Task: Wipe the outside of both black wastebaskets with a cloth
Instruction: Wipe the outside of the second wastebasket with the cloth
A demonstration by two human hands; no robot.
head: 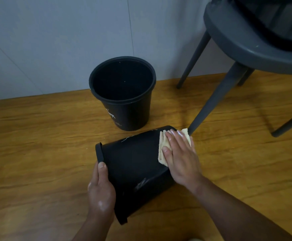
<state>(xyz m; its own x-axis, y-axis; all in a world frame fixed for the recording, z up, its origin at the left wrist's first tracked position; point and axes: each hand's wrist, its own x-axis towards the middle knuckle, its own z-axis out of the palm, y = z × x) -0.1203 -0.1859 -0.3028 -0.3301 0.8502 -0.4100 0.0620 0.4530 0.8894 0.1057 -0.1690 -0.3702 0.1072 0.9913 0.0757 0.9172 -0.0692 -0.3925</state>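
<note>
One black wastebasket [133,167] lies on its side on the wooden floor, its rim toward the left and its base toward the right. My left hand [101,186] grips its rim, thumb on top. My right hand [180,157] presses flat on a folded pale yellow cloth [163,145] against the basket's upper side near its base. A second black wastebasket [131,115] stands upright just behind, near the wall, mouth open and showing a white printed mark on its front.
A grey plastic chair [242,42] stands at the right; one of its legs [209,105] comes down right beside the cloth and the lying basket's base. A grey-blue wall [55,40] runs behind. Wooden floor [37,153] extends left and right.
</note>
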